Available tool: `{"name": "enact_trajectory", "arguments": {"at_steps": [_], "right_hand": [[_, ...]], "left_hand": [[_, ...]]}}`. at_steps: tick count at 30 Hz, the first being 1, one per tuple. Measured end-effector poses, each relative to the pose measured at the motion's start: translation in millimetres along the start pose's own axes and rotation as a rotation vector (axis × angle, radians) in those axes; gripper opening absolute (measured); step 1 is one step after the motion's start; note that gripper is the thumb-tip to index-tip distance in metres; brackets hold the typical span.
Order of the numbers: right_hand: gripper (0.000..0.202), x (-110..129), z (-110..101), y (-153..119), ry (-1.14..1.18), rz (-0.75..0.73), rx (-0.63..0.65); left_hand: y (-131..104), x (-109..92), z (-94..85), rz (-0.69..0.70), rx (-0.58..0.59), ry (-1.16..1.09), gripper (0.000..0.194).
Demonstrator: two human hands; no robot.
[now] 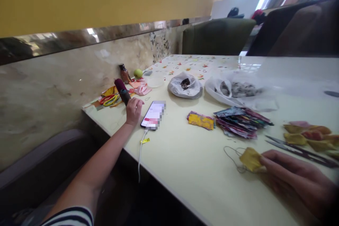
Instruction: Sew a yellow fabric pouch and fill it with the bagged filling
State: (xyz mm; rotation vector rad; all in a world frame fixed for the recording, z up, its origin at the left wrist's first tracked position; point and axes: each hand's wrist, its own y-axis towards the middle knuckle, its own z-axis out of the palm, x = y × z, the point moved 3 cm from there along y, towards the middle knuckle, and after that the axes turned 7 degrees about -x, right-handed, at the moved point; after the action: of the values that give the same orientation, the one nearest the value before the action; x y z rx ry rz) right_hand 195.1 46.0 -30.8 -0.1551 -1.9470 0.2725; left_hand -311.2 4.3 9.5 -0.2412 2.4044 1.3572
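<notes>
My left hand point(134, 110) rests at the table's left side, fingers curled at the lower end of a thread spool point(122, 90), purple above and dark below. It hides the spool's base. Right beside that hand lies a phone point(153, 114) with a lit screen and a white cable point(140, 162). At the lower right, my right hand point(293, 176) pinches a small yellow fabric piece point(251, 159). A loose loop of thread point(231, 153) trails from this piece. Scissors point(299, 150) lie just beyond my right hand, next to scattered fabric scraps point(309, 136).
A stack of patterned cloth pieces point(241, 122) and a yellow patch point(201, 120) lie mid-table. Behind them stand two white plastic bags point(185, 91) with dark and grey contents. Yellow-handled scissors point(109, 100), a jar point(124, 74) and a green apple point(138, 73) sit along the wall.
</notes>
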Motion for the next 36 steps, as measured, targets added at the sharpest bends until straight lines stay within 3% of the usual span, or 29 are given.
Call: {"name": "enact_trajectory", "arguments": {"at_steps": [3, 8, 12, 15, 19, 23, 26, 29, 31, 36], "right_hand": [[0.049, 7, 1, 0, 0.076, -0.058, 0.141], [0.052, 18, -4, -2, 0.176, -0.141, 0.099], [0.055, 20, -6, 0, 0.220, -0.176, 0.060], [0.054, 17, -7, 4, 0.236, -0.209, 0.064], [0.050, 16, -8, 6, 0.264, -0.276, 0.071], [0.044, 20, -9, 2, 0.309, -0.325, 0.046], [0.044, 26, -12, -3, 0.375, -0.347, 0.008], [0.045, 29, -13, -6, 0.388, -0.366, -0.015], [0.045, 28, -13, -5, 0.362, -0.376, -0.021], [0.041, 23, -9, -1, 0.263, -0.421, 0.054]], "left_hand": [[1, 11, 1.4, -0.154, -0.043, 0.006, 0.028], [4, 22, -0.1, -0.303, -0.134, -0.007, 0.025], [9, 6, -4.2, -0.324, -0.147, -0.043, 0.024], [8, -33, -5.1, -0.311, -0.128, -0.114, 0.027], [-10, -119, 9.4, -0.317, 0.137, -0.429, 0.022], [-39, -210, 38.5, -0.299, 0.389, -0.731, 0.018], [-60, -259, 69.1, -0.302, 0.567, -0.863, 0.031], [-78, -287, 98.5, -0.332, 0.729, -0.914, 0.054], [-87, -295, 111.9, -0.392, 0.808, -0.962, 0.057], [-96, -298, 114.8, -0.415, 0.836, -1.122, 0.045]]}}
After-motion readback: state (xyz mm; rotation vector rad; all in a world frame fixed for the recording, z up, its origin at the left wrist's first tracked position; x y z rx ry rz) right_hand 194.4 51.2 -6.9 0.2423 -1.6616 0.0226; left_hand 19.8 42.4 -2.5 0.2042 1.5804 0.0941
